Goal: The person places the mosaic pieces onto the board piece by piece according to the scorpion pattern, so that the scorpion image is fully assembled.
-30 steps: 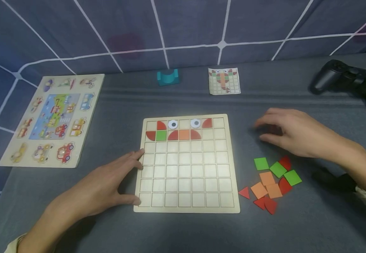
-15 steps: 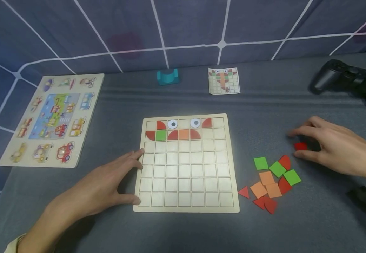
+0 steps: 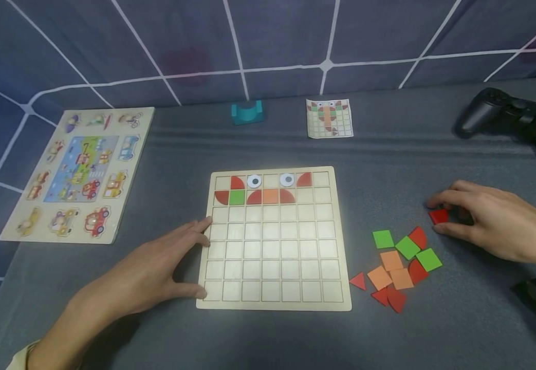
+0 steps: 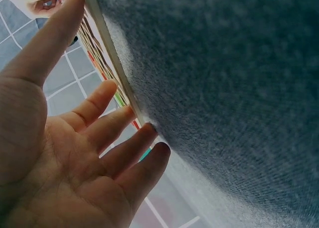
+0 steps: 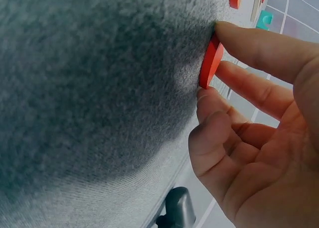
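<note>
A pale wooden grid board (image 3: 272,248) lies in the middle of the head view. Its top two rows hold red quarter-circle tiles, a green square (image 3: 237,197), an orange square (image 3: 270,196) and two white eye discs. My left hand (image 3: 156,264) touches the board's left edge with fingers and thumb spread; the left wrist view shows the fingertips along that edge (image 4: 113,46). To the right, my right hand (image 3: 490,218) pinches a red tile (image 3: 439,216) between thumb and fingers. In the right wrist view this red tile (image 5: 211,64) stays close to the cloth.
Loose green squares (image 3: 383,239), orange squares (image 3: 400,279) and red tiles (image 3: 395,299) lie between the board and my right hand. Behind are a pattern card (image 3: 329,119), a teal holder (image 3: 247,113), a black game controller (image 3: 510,121) and, far left, a vehicle puzzle (image 3: 122,216).
My right hand has moved from beside the board's upper right, rightward and toward me, to the red tile and closed its fingertips on it. The left hand has stayed at the board.
</note>
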{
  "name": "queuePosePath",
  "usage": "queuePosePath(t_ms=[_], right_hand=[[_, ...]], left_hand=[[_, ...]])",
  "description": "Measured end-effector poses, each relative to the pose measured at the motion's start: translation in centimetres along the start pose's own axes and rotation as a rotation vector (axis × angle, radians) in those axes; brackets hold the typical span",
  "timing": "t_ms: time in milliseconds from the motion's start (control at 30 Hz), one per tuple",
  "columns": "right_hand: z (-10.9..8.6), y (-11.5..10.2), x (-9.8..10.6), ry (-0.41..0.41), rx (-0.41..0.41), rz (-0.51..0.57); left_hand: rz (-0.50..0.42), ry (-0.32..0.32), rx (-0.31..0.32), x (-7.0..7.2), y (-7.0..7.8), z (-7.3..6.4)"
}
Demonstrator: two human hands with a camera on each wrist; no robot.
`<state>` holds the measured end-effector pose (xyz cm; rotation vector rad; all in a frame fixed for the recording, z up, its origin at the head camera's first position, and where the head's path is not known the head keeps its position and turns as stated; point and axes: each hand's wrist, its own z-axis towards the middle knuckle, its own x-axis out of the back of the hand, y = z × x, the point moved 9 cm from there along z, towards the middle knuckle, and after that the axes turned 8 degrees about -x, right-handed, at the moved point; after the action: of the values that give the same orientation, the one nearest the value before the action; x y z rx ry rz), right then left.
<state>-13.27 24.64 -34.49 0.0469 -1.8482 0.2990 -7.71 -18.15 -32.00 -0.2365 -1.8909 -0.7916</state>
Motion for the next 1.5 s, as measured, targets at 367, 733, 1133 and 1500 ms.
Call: queuePosePath(t_ms=[367, 733, 1133, 1500], right_hand=[[-0.2, -0.6, 0.2, 0.018, 0.002, 0.013], [-2.5, -5.4, 1.0, 0.090, 0.284, 0.114], [-2.6, -6.7, 0.2, 0.042, 0.323, 0.124], [-2.2, -6.7, -0.1, 0.043, 0.290, 0.095]], left_hand=[[-0.007, -0.001, 0.007, -0.1, -0.1, 0.0], [-0.015, -0.014, 0.035, -0.1, -0.2, 0.0], [-0.009, -0.010, 0.017, -0.1, -0.1, 0.0], [-0.006, -0.016, 0.021, -0.1, -0.2, 0.0]])
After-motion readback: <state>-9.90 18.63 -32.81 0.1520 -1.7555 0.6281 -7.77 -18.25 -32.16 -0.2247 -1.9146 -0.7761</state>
